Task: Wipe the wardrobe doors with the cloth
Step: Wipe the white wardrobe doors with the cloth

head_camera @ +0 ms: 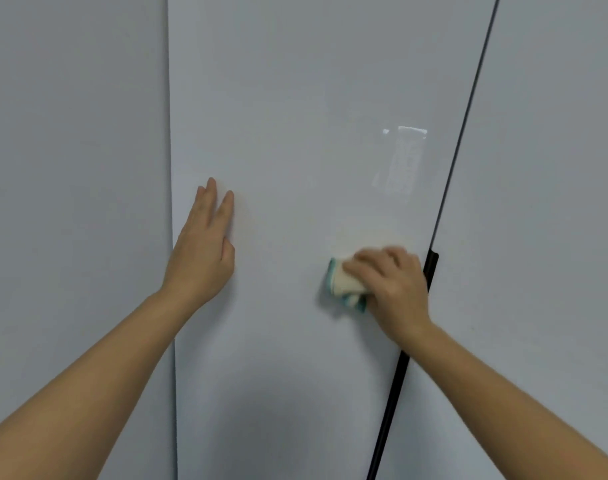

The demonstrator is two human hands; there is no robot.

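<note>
**Head view**

Shows three pale grey, glossy upright surfaces side by side: a left panel (70, 133), a middle door (295, 98) and a right door (555, 168).

Shows a thin seam (170, 150) between the left panel and the middle door, and a dark gap (468, 98) between the middle door and the right door.

Shows a black handle strip (392, 393) on the right edge of the middle door, starting level with the right hand and running down to the bottom edge of the frame.

Locates the left hand (202, 251) on the middle door, just inside its left edge. Palm laid flat against the surface. Fingers straight, released and close together, pointing up. Thumb tucked beside the palm. Grasps nothing.

Locates the right hand (392, 285) low on the same door, near its right edge, just beside the top of the black handle strip. Fingers curled over the cloth (344, 282), grasping it and pressing it to the door. Slightly blurred at the knuckles.

Locates the cloth against the middle door, bunched under the right fingers and projecting to their left. Cream in the middle, teal along the exposed edges. Touches the door surface, apart from the handle strip.

Shows a bright streaked reflection (404, 161) on the middle door, above the right hand and near the dark gap.

Shows a soft shadow (278, 427) across the lower part of the middle door, between the two bare forearms (87, 393).

Shows both forearms entering from the lower corners of the frame, the right one crossing in front of the handle strip.
</note>
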